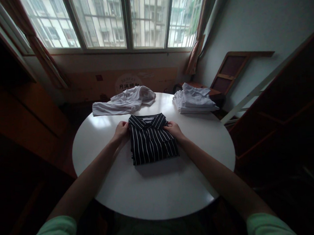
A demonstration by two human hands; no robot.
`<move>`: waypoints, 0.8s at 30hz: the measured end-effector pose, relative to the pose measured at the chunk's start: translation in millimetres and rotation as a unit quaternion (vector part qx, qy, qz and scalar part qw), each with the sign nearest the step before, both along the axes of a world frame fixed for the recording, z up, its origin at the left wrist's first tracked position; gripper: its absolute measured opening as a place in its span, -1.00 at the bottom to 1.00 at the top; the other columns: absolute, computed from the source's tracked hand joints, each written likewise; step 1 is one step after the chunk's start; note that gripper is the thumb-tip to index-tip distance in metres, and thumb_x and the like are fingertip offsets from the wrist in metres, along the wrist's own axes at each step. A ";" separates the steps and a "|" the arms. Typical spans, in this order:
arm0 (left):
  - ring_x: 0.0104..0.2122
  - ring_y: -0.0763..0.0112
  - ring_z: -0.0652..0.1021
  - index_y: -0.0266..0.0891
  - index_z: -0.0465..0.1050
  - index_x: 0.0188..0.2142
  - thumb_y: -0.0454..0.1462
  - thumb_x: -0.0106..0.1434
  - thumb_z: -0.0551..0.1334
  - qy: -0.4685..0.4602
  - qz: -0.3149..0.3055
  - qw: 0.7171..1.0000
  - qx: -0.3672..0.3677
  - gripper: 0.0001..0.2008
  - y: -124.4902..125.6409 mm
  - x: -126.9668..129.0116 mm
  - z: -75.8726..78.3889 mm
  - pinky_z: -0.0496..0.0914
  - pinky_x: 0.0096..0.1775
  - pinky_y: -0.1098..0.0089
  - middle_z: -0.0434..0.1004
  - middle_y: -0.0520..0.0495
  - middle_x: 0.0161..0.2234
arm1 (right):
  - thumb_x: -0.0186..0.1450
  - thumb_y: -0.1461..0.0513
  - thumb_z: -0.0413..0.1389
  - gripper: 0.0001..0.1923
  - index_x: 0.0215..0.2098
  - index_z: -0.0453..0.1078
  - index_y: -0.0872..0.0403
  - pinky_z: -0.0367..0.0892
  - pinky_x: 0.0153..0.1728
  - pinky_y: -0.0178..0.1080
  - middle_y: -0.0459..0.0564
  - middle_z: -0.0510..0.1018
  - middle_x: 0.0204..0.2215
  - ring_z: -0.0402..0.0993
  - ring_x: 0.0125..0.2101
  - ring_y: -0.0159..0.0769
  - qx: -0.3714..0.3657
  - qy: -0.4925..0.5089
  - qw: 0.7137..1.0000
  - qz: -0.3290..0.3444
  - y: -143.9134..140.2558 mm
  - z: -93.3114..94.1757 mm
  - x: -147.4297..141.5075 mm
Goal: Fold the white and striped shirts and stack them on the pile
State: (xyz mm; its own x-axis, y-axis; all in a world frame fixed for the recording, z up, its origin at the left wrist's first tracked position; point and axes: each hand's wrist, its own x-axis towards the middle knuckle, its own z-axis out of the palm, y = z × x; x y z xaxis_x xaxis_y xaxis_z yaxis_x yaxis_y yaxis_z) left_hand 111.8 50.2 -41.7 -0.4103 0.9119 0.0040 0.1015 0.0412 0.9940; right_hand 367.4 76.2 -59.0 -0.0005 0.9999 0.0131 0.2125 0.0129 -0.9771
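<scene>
White-striped black fabric shirt [154, 146] is folded, mid round white counter [157, 193] | grip: edges pinched by left hand [120, 130] at 10 o'clock, right hand [174, 129] at 2 | white cloth stack [194, 102] at 1, seemingly done | rumpled white garment [128, 101] at 11, apparently left

My left hand [121, 129] and right hand [174, 129] hold the striped shirt [154, 145] at its sides. Beyond, I see a rumpled garment [130, 100] and white stack [195, 100] on the table [163, 195].
</scene>
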 end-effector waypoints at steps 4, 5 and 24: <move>-0.55 0.52 0.41 -0.25 0.22 -0.20 -0.26 0.01 0.27 -0.051 -0.055 0.997 0.020 -0.64 -2.2 4.4 0.5 0.28 -0.48 0.50 0.40 0.00 -0.43 | -0.05 0.28 0.18 -0.66 -0.29 0.24 0.11 0.33 -0.29 -0.24 -0.04 0.47 -0.41 0.42 -0.38 -0.34 -0.014 0.036 0.998 -0.047 -0.8 1.7 -1.9; -0.54 0.51 0.42 -0.23 0.18 -0.12 -0.26 -0.01 0.29 -0.067 -0.072 0.995 0.027 -0.54 -3.3 4.8 1.2 0.29 -0.47 0.50 0.41 -0.01 -0.40 | -0.03 0.25 0.17 -0.63 -0.25 0.22 0.10 0.33 -0.29 -0.26 -0.05 0.47 -0.39 0.42 -0.38 -0.34 -0.013 0.058 0.997 -0.054 -0.9 2.4 -2.2; -0.51 0.55 0.45 -0.25 0.36 -0.13 -0.47 -0.13 0.21 -0.116 -0.135 0.983 0.036 -0.52 -17.2 11.4 10.7 0.31 -0.51 0.57 0.44 -0.04 -0.31 | -0.14 0.26 0.15 -0.91 -0.63 0.35 0.11 0.21 -0.42 -0.33 -0.19 0.38 -0.68 0.28 -0.56 -0.44 -0.027 0.086 0.994 0.063 26.7 19.2 -3.4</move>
